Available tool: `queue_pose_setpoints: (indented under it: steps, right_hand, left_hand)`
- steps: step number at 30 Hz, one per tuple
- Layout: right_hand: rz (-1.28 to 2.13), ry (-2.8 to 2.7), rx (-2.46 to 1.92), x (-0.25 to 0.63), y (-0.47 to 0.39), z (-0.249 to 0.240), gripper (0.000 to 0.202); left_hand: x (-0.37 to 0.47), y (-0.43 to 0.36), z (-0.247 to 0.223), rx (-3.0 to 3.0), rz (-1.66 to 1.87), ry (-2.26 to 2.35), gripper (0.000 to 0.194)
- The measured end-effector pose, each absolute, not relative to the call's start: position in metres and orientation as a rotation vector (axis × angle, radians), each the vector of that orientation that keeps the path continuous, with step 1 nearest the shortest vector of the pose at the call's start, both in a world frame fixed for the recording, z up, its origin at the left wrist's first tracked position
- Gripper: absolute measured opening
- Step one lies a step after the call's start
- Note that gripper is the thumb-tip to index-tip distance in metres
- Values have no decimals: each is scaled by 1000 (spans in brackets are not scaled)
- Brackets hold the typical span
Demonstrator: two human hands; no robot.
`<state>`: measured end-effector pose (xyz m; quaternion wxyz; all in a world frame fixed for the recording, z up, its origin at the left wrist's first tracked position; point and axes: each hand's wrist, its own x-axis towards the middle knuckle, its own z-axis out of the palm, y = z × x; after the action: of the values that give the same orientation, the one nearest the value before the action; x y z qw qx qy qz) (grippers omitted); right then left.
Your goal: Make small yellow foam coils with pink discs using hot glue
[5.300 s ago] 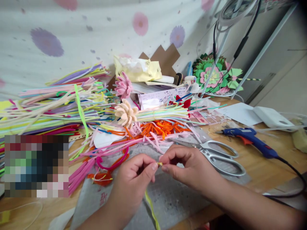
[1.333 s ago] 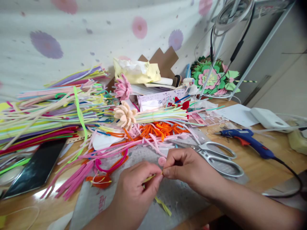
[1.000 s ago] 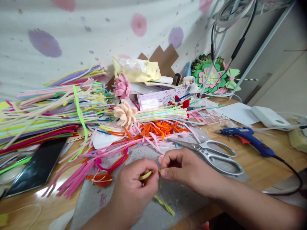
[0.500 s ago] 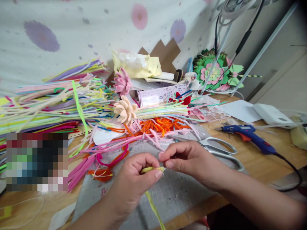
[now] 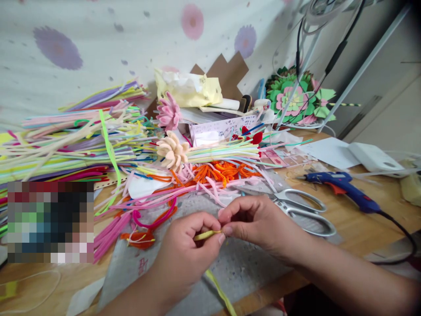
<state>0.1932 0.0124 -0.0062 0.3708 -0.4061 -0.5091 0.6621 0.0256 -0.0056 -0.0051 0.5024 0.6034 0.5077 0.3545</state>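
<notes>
Over the grey mat (image 5: 250,267), my left hand (image 5: 194,241) pinches a yellow fuzzy stem (image 5: 207,235); another length of it hangs below the hand towards the mat's front edge. My right hand (image 5: 253,221) has thumb and forefinger closed together at the stem's tip, touching the left fingertips. What exactly lies between the right fingertips is too small to make out. Silver scissors (image 5: 304,208) lie just behind the right wrist.
A blue glue gun (image 5: 344,184) with a black cable lies at the right. Bundles of coloured stems (image 5: 66,140) fill the left. Orange stems (image 5: 223,172), a cream flower (image 5: 173,151) and a pink flower (image 5: 168,112) sit behind the hands.
My right fingertips have closed onto the tip of the yellow stem and now meet the left fingertips. The hanging length has shifted slightly to the right.
</notes>
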Motion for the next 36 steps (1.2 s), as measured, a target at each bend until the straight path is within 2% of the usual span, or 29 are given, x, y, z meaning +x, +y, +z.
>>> queue_pose_setpoints:
  steps: [8,15,24,36]
  right_hand:
    - [1494,-1553,-1102,197,10,-4,8]
    - [1651,-1389,-964,198,11,-2,30]
    - [1652,-1350,-1029,201,11,-4,18]
    - [1078,-1716,-1185,190,8,-1,18]
  left_hand:
    - [24,-6,-4,1465,810,1193,7]
    - [22,-1,-6,1256,928,1112,9]
    - [21,0,-10,1180,957,1070,7]
    - [20,1,-5,1457,894,1211,20]
